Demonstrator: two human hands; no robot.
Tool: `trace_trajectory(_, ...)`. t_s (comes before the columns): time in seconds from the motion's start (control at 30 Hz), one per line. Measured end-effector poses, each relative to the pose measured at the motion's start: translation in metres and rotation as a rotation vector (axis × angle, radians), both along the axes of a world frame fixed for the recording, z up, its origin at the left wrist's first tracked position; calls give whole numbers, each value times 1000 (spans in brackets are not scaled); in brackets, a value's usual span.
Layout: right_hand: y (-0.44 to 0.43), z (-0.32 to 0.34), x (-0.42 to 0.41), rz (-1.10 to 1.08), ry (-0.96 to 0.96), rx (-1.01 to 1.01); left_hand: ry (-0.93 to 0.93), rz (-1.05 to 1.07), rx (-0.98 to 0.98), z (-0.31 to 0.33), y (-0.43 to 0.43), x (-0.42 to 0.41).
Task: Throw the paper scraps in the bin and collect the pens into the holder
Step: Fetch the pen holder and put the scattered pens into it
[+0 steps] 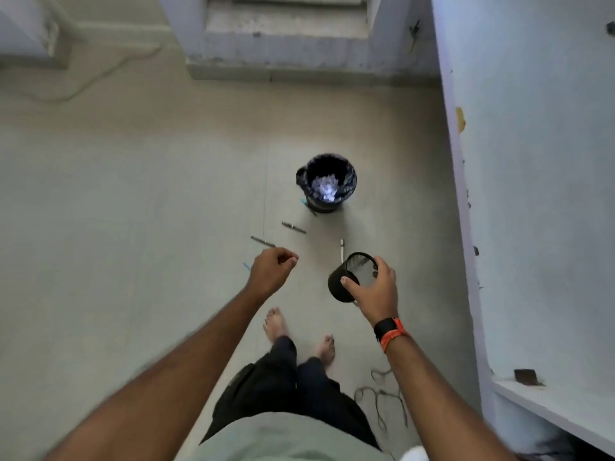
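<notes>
A dark bin (351,181) lined with a black bag stands on the floor ahead, with white paper scraps (325,188) inside. My right hand (377,289) grips a black mesh pen holder (349,277), tilted, above the floor. My left hand (273,269) hovers with its fingers curled and nothing visible in it. Pens lie on the floor: a dark pen (293,227) short of the bin, another dark pen (262,241) just beyond my left hand, a silver pen (341,249) by the holder, a blue pen (246,266) partly hidden by my left hand, and a teal one (304,201) at the bin's base.
A pale wall (532,161) runs along the right. A step (283,64) rises at the far end. Loose cords (382,400) lie on the floor near my bare feet (276,324), and a cable (100,74) trails at the far left.
</notes>
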State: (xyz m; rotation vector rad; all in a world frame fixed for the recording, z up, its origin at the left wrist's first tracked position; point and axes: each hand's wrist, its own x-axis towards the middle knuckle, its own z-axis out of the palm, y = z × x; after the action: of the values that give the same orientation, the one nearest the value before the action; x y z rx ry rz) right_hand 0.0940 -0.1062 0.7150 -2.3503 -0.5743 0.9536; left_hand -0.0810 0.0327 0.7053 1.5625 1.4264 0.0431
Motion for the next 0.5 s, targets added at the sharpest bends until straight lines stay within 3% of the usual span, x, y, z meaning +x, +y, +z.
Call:
trace_trajectory(0.23,-26,-128,-8,124,90,-124,38,127,-131,-126,-36,3)
trace_trajectory(0.5,-16,-324,-14,240,73,-212,24,244,-223,-332,-56,3)
